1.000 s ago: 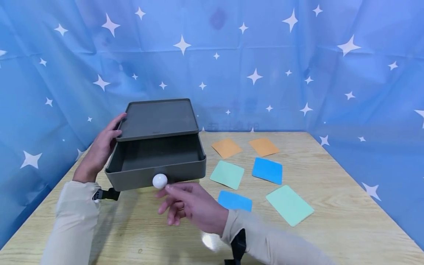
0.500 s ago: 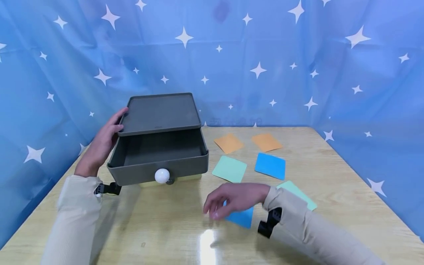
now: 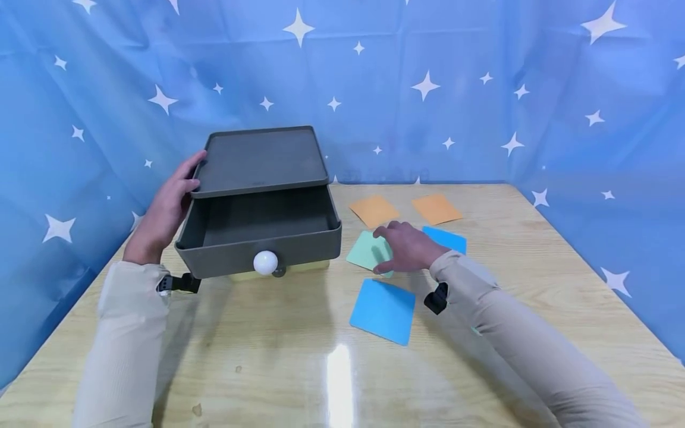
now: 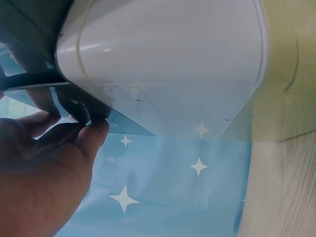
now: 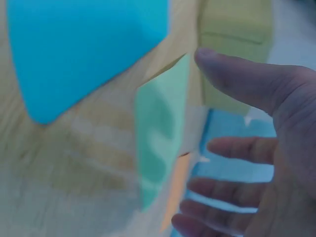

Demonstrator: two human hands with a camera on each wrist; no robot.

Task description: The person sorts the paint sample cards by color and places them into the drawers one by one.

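A small storage box with a dark grey tray top stands at the left of the head view. Its grey drawer is pulled out, with a white round knob on the front. My left hand rests against the box's left side, fingertips and thumb touching the rim of the top. Over a light green paper card my right hand hovers, fingers spread and apart from the card. In the right wrist view its palm holds nothing, and the green card lies beyond the thumb.
A blue card lies nearer to me; another blue card is partly behind the right hand. Two orange cards lie farther back. My right forearm hides most of a second green card. A blue star-patterned curtain borders the table.
My right hand has left the drawer knob, moved right past the near blue card and then forward over the green card. The left hand stays at the box. The head view has tilted down.
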